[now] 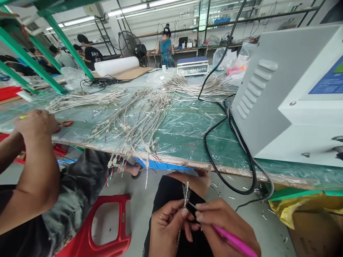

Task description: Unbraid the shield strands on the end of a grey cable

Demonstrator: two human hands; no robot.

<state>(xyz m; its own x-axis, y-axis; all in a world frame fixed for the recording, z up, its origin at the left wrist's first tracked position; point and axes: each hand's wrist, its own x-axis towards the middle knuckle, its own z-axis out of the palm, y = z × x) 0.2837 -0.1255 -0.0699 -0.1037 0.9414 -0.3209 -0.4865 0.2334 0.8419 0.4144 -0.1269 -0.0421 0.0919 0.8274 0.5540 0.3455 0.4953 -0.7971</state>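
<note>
Cable [178,238]: it was off the surface [184,135], raised before its near edge above the person's lap; being thin, it looked light, and probably bent readily while staying upright if pinched short.
Loose strands [186,191]: they splayed from the cable's upper end, fine and silvery; they seemed soft, easy to kink and apt to snap under a hard pull.
Left hand [169,223]: thumb and fingertips were clamped around the cable just beneath the strands.
Right hand [222,221]: it was closed around a pink-handled tool [234,241], held much like a pen.
Thin metal tip [193,205]: it reached in beside the strands; whether it touched them could not be told.
Best hold: the gathered part right under the fray looked soundest; a grip higher up would likely have crushed the strands, one lower would have let the end sway.
Grip force: a light, steady pinch seemed enough, since so slim a cable could roll between fingertips.
Cable bundles [158,101]: these lay along the surface, several wire ends hanging past its near edge, where they looked easy to snag.
</note>
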